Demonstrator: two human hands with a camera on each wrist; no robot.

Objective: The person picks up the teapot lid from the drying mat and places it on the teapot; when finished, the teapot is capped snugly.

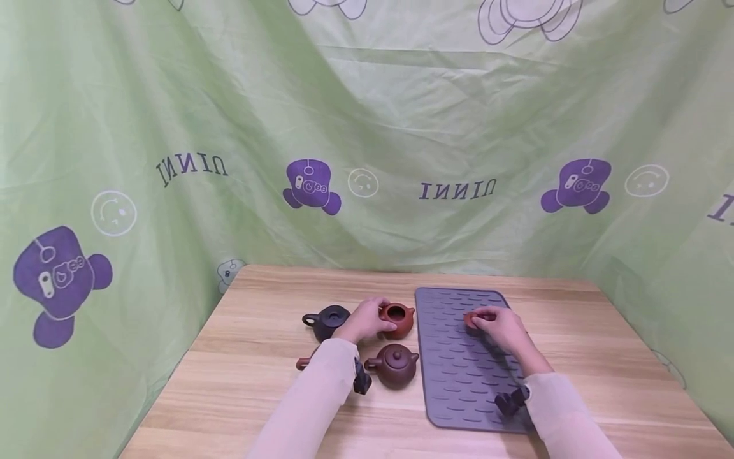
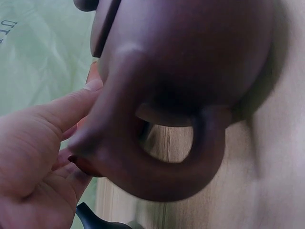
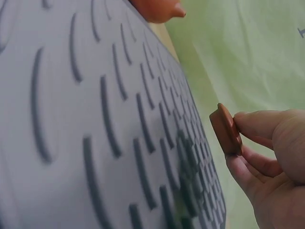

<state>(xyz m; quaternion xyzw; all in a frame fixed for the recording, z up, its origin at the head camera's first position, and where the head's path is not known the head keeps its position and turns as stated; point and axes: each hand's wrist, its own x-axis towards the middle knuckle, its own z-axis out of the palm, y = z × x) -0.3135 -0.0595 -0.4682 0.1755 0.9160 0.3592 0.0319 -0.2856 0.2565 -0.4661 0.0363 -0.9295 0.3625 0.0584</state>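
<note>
An orange-red teapot without its lid shows a dark round opening in the head view. My left hand grips its body from the left, thumb on the near side. In the left wrist view, a purple-brown teapot hides most of that grip from the left hand. Over the grey mat, my right hand pinches a small orange-red lid between thumb and fingers. The right wrist view shows the lid tilted on edge, held by the right hand.
Nearest me stands the lidded purple-brown teapot. A black teapot is behind the left wrist. A reddish-brown handle shows beside the left sleeve, the rest hidden. The grey ridged mat lies right of the teapots on the wooden table.
</note>
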